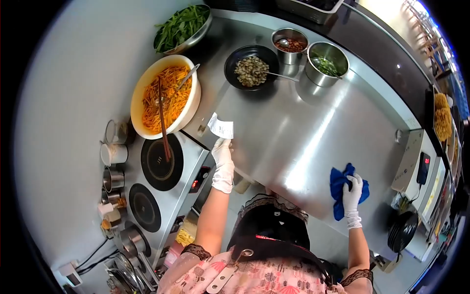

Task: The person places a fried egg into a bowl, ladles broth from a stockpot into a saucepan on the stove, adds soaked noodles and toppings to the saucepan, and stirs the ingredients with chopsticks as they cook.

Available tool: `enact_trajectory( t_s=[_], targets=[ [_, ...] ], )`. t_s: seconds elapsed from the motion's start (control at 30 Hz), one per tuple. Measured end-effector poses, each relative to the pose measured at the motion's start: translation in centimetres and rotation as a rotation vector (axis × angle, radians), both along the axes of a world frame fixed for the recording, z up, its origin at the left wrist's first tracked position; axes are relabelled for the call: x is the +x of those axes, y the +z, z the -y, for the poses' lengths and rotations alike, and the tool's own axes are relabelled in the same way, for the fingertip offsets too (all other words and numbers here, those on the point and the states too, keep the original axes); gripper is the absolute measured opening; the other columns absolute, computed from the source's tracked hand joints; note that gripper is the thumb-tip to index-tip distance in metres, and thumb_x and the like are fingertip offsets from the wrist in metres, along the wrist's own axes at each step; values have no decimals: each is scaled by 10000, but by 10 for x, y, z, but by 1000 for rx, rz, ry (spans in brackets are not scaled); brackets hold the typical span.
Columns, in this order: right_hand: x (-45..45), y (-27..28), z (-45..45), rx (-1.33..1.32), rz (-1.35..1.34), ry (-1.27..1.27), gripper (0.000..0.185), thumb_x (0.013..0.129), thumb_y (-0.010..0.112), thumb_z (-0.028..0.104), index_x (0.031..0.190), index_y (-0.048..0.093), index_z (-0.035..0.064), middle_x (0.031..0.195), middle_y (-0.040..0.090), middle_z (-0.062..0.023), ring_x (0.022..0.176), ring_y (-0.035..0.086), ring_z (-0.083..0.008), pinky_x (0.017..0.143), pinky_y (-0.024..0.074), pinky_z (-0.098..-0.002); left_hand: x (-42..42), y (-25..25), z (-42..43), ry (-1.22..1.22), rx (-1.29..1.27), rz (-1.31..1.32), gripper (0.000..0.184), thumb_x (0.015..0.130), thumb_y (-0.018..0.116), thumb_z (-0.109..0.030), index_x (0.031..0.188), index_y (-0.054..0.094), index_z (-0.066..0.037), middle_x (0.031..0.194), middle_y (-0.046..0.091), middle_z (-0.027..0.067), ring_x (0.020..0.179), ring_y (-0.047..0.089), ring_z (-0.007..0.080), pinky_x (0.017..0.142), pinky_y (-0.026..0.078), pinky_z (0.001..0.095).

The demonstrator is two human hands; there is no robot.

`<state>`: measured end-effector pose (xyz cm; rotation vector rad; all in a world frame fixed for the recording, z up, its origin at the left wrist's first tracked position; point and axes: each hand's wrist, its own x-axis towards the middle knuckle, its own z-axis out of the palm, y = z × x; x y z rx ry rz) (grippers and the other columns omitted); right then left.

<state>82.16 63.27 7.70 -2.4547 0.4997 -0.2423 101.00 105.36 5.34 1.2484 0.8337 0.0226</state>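
Note:
My left hand [223,158], in a white glove, pinches a small white paper slip [221,127] with printing on it, held up over the near left edge of the steel counter [264,132]. On the right, my gloved right hand [351,194] grips a bunched blue cloth [339,188] that lies against the steel top. Left of the slip stands a large cream bowl [195,100] of shredded orange food [171,90], with brown chopsticks [162,112] and a metal spoon [188,77] in it.
A black bowl [230,66] of chopped food and two steel pots [291,58] [320,78] line the back. Leafy greens [183,29] fill a metal bowl at back left. Two round hobs [162,164] [144,207] sit left; a white box-shaped device [409,157] and black plates [404,230] stand right.

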Motion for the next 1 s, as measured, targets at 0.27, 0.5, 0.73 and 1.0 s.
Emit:
enact_trajectory(
  t_s=[0.27, 0.5, 0.73, 1.0],
  targets=[
    [110, 13, -99, 180, 138, 362, 330, 700, 619, -57, 1013, 582, 41, 1174, 552, -160, 1112, 504, -334, 964, 403, -387, -5, -9, 7, -202, 566, 391, 310, 837, 578, 1, 1144, 562, 44, 1109, 561, 110, 1016, 540, 192, 899, 424, 289],
    [160, 29, -156, 223, 194, 483, 339, 690, 622, -35, 1016, 589, 50, 1179, 550, -146, 1109, 495, -330, 969, 396, -387, -14, 11, 37, -177, -24, 248, 347, 846, 593, -70, 1162, 553, 67, 1057, 637, 91, 951, 585, 176, 869, 436, 271],
    [178, 49, -187, 198, 312, 568, 371, 679, 610, -40, 1036, 590, 56, 1192, 542, -147, 1092, 485, -353, 957, 402, -407, -20, 26, 45, -112, -469, -235, 305, 889, 600, -317, 1099, 562, -99, 988, 629, 62, 833, 594, 177, 655, 444, 275],
    [188, 28, -229, -262, 238, 1035, 352, 709, 591, 130, 1057, 615, 80, 1202, 528, -88, 1147, 472, -272, 919, 405, -373, -41, 17, 47, -231, -496, -354, 512, 955, 385, -443, 1200, 473, -2, 1059, 596, 161, 918, 580, 242, 727, 473, 337]
  ],
)
